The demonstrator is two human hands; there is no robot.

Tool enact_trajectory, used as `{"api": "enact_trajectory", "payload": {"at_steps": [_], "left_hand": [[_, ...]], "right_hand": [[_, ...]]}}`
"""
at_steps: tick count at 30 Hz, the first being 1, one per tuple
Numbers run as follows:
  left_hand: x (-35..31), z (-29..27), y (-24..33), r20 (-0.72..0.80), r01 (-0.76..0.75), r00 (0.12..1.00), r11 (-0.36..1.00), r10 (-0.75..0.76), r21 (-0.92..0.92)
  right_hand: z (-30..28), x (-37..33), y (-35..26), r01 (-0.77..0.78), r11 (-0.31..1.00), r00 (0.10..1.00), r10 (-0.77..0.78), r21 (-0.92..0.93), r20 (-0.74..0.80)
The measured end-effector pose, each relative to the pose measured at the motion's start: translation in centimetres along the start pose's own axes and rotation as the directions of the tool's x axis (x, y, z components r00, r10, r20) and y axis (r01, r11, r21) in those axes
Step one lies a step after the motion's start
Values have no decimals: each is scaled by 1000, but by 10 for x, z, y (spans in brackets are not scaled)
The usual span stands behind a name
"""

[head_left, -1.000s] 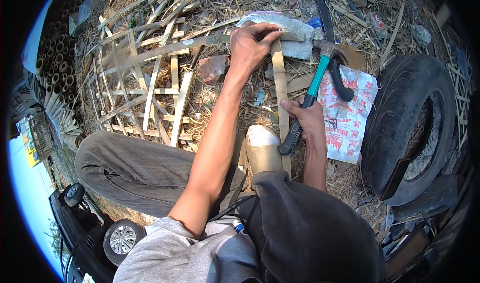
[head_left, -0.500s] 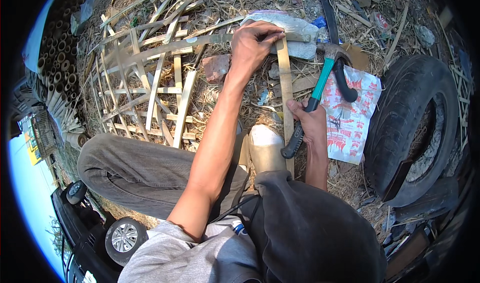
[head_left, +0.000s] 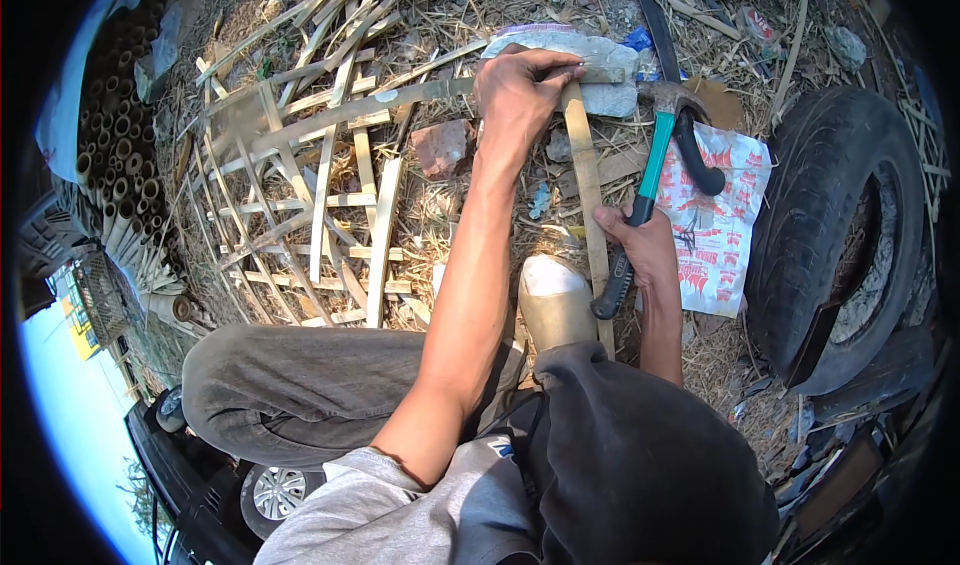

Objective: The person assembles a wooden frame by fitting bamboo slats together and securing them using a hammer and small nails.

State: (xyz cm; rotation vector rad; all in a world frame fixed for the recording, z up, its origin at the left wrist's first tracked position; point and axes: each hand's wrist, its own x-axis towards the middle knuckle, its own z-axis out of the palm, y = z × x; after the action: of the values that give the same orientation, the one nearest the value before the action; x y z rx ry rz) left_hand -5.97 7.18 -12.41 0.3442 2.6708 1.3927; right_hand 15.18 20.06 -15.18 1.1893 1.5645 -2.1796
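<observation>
My right hand [head_left: 645,240] is closed round the black and green handle of a claw hammer [head_left: 660,150], with its head pointing away from me. The right thumb lies by the edge of a narrow bamboo strip [head_left: 583,155] that runs toward my foot. My left hand [head_left: 522,90] pinches at that strip's far end, where it meets a crosswise strip [head_left: 425,91] over a pale stone block [head_left: 610,100]. What sits between the left fingertips is too small to make out. Beyond the hammer lies a machete [head_left: 708,177] with a dark blade and hooked black handle.
A printed white sheet [head_left: 735,215] with several thin nails lies right of the hammer, before an old tyre [head_left: 790,235]. A bamboo lattice [head_left: 325,200] spreads at the left, near a brick piece [head_left: 440,147]. My shoe [head_left: 552,315] is close to the strip.
The whole view has shifted slightly, so things sit a little further right. My left hand still pinches at the strip's end, and my right hand keeps its hold on the hammer.
</observation>
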Motion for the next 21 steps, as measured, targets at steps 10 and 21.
{"api": "enact_trajectory", "payload": {"at_steps": [10,21], "left_hand": [[-6,25,12,-231,-166,954,979,189,116],[-6,26,1,-211,-197,953,973,220,123]], "right_hand": [[6,-17,-23,-109,987,985,92,-117,-144],[6,-4,-13,-88,937,986,34,-339,-161]]}}
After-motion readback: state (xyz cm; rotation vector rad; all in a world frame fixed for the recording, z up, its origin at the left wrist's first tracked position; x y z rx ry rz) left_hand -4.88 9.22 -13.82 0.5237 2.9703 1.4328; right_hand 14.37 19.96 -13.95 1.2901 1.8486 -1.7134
